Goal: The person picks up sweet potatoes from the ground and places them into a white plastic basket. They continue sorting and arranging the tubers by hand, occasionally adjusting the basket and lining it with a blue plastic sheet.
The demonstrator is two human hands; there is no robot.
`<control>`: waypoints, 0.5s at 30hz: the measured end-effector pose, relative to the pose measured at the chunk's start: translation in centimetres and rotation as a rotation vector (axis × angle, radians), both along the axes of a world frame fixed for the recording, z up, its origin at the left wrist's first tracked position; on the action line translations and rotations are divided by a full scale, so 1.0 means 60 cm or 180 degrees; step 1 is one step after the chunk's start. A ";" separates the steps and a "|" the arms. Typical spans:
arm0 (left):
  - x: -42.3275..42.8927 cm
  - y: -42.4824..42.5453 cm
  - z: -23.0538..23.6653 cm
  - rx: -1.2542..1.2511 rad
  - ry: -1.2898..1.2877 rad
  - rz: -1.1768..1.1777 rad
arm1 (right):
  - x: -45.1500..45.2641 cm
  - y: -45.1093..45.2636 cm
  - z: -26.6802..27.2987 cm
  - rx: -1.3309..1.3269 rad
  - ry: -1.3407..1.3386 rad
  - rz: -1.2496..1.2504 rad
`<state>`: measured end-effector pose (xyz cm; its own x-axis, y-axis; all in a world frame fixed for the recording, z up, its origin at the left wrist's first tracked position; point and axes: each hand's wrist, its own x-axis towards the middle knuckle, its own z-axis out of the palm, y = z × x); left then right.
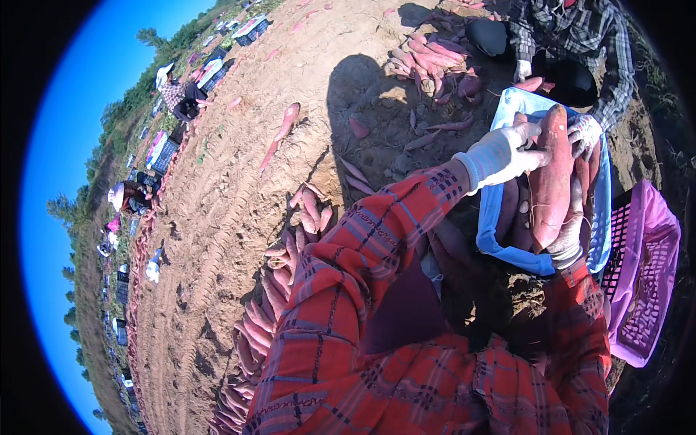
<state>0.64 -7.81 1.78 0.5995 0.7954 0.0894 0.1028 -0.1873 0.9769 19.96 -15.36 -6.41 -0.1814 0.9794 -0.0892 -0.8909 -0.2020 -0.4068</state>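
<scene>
A large pink-skinned sweet potato (pixel 552 185) lies lengthwise over a crate (pixel 491 217) lined with light blue cloth. My left hand (pixel 508 155), in a pale knit glove with a striped cuff, has its fingers against the sweet potato's left side. My right hand (pixel 568 231), gloved too, grips its lower right side, with part of the hand hidden behind it. Other sweet potatoes (pixel 508 209) lie in the crate below. Across the crate, a co-worker's gloved hand (pixel 586 133) is close to the large sweet potato's upper right side.
A purple plastic crate (pixel 647 283) stands tilted at the right. Sweet potatoes are heaped ahead (pixel 427 60) and in a long row (pixel 263 315) by my left arm. The co-worker (pixel 571 32) crouches beyond the crate. Other people (pixel 176 95) and crates (pixel 162 152) line the field's left side.
</scene>
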 end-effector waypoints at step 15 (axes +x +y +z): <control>-0.013 -0.044 -0.228 -0.0375 0.2186 0.0932 | -0.003 -0.002 -0.100 -0.0134 -0.5646 -0.0610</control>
<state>-0.13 -10.47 -11.88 0.2525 0.9119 -0.3236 0.7253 0.0430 0.6871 19.76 -15.49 -12.41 0.2553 0.9653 -0.0550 0.5552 -0.1929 -0.8090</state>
